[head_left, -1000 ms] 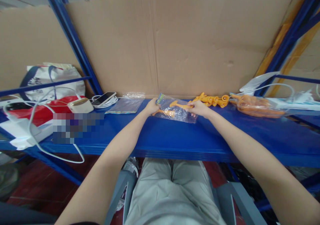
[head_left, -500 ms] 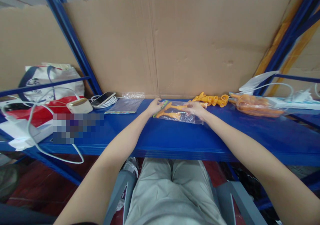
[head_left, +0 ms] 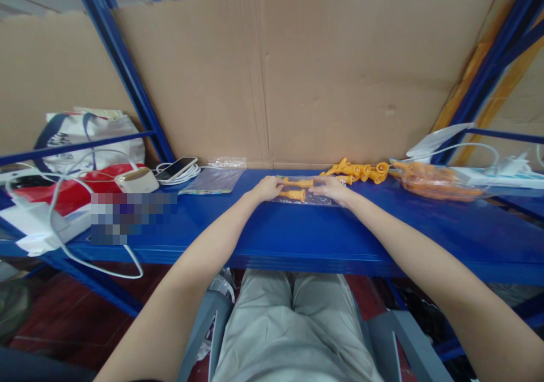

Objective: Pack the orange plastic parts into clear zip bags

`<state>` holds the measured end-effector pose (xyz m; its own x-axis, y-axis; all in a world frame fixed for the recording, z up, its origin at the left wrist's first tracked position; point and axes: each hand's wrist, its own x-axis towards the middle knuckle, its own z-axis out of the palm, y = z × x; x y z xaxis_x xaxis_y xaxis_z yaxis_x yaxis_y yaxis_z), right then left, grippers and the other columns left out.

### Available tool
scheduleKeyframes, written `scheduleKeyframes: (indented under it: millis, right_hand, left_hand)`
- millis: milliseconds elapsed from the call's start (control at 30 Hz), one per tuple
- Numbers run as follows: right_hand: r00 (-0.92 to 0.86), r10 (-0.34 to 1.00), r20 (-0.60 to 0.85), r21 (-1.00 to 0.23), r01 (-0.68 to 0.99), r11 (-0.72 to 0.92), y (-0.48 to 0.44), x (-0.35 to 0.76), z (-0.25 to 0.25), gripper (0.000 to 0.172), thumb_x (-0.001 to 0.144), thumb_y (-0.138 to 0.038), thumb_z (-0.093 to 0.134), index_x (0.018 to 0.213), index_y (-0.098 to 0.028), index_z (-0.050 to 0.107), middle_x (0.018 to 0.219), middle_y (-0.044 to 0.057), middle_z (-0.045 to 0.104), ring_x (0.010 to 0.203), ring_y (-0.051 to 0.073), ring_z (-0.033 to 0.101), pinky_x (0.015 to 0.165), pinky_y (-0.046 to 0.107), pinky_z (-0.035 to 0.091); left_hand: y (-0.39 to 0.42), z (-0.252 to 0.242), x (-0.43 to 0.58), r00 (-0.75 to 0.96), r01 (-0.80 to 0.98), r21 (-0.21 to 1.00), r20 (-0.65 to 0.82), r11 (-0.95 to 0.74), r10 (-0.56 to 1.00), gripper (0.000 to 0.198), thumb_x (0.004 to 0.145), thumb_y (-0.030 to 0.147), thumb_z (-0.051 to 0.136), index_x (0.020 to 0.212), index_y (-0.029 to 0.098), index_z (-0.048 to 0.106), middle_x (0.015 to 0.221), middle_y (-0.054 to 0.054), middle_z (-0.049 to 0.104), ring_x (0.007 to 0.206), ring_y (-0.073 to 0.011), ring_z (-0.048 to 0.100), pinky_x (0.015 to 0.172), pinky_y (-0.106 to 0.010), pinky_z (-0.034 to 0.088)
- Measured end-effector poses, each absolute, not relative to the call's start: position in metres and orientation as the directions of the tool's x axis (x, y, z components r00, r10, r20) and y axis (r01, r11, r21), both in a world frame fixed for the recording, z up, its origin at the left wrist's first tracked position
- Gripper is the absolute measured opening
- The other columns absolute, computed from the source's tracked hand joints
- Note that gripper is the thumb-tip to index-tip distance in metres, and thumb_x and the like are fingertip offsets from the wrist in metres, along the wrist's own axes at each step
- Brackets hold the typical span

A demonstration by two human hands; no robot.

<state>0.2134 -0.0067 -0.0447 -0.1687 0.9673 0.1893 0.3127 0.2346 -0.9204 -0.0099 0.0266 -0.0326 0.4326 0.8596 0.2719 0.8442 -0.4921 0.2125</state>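
A clear plastic bag point(head_left: 317, 199) lies on the blue shelf with two orange plastic pieces in it, each with a flared end. One orange piece point(head_left: 293, 195) is nearer to me, the other just behind it. My left hand point(head_left: 269, 188) is closed over the left end of the bag, its fingers curled near the narrow ends of the pieces. At the right end, my right hand point(head_left: 334, 190) grips the bag, thumb and fingers by the flared ends. Behind my right hand sits a pile of similar orange pieces point(head_left: 361, 171).
On the right lies a bag of orange pieces point(head_left: 437, 181) near a white power strip point(head_left: 501, 179). A flat clear bag point(head_left: 215, 179), a phone point(head_left: 179, 168) with a coiled cable, and a white charger point(head_left: 136, 179) are on the left. Cardboard point(head_left: 318, 76) stands behind the shelf point(head_left: 297, 234).
My left hand has moved down and right, from the bag's upper left corner to over its left end, covering the coloured edge. The bag now lies flatter; my right hand has barely shifted.
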Motion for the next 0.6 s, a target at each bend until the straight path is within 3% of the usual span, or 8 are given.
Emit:
scheduleKeyframes:
  millis: [200, 367, 600]
  right_hand:
    - [-0.131, 0.968, 0.216, -0.911, 0.329, 0.248, -0.0052, 0.2130, -0.0469, 0.029, 0.073, -0.004, 0.064, 0.101, -0.011, 0.069, 0.094, 0.006, 0.070, 0.070, 0.010, 0.061, 0.066, 0.019, 0.053]
    - [-0.030, 0.987, 0.159, -0.941, 0.298, 0.160, -0.0060, 0.2111, -0.0450, 0.020, 0.074, 0.002, 0.058, 0.086, -0.009, 0.069, 0.074, 0.004, 0.068, 0.062, 0.008, 0.061, 0.063, 0.018, 0.052]
    - [-0.053, 0.994, 0.097, -0.971, 0.216, 0.106, -0.0107, 0.2126, -0.0399, 0.011, 0.075, -0.002, 0.066, 0.081, -0.011, 0.067, 0.077, 0.006, 0.070, 0.062, 0.009, 0.064, 0.067, 0.019, 0.054]
  left_hand:
    - [0.0263, -0.0305, -0.0112, 0.396, 0.841, 0.274, 0.277, -0.467, 0.876, 0.030, 0.081, 0.012, 0.055, 0.101, 0.021, 0.075, 0.107, -0.007, 0.073, 0.105, -0.0225, 0.066, 0.093, -0.028, 0.046]
    - [0.0279, -0.0304, -0.0114, 0.314, 0.853, 0.311, 0.336, -0.419, 0.888, 0.040, 0.075, 0.003, 0.053, 0.107, 0.017, 0.073, 0.113, -0.009, 0.071, 0.110, -0.0242, 0.063, 0.094, -0.028, 0.047]
    - [0.0297, -0.0280, -0.0137, 0.233, 0.847, 0.367, 0.395, -0.385, 0.889, 0.040, 0.071, 0.001, 0.055, 0.102, 0.017, 0.074, 0.108, -0.007, 0.073, 0.108, -0.0217, 0.064, 0.095, -0.029, 0.048]
